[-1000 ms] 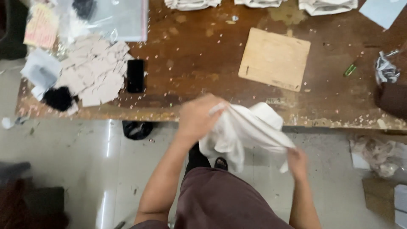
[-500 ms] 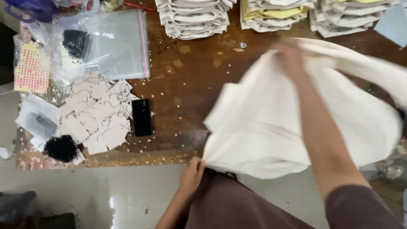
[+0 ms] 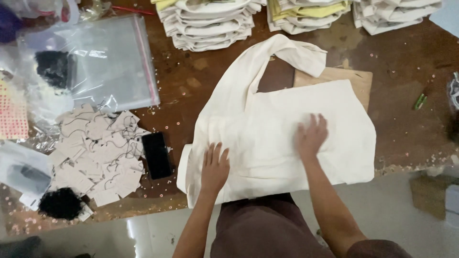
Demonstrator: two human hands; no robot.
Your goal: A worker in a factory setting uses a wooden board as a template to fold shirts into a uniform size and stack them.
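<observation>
Cream tote bag (image 3: 282, 138) spread flat on brown bench (image 3: 401, 119), near edge, partly over a thin wood board (image 3: 356, 79) poking out at far right. Bag's near hem overhangs the bench edge slightly. Handle loop (image 3: 282, 55) flopped toward the far side, arching up toward stacks of folded bags (image 3: 210, 26).

Left hand (image 3: 213, 167) flat on bag's near-left part, fingers spread, palm down, gripping nothing. Right hand (image 3: 311, 136) flat on bag's middle, fingers spread, slightly blurred, likewise pressing and not pinching.

Left of bag: black phone (image 3: 157, 155) just beside it, then a scatter of paper tags (image 3: 95, 153) with strings, clear zip bag (image 3: 105, 62) farther off, black thread clump (image 3: 60, 203) at near left. Small green item (image 3: 420, 101) well right of bag. Tiny pale bits sprinkled all over bench.

Handling, as judgement: light, soft woven cloth, limp, no stiffness of its own, wrinkles and drapes easily. Not fragile, not slippery; open palms get enough friction to smooth or drag it. Best holds: pinch at corners or side seams, or take handle loop. Lifting by one point would let the rest sag and fold. Board underneath gives a firm backing for pressing flat.
</observation>
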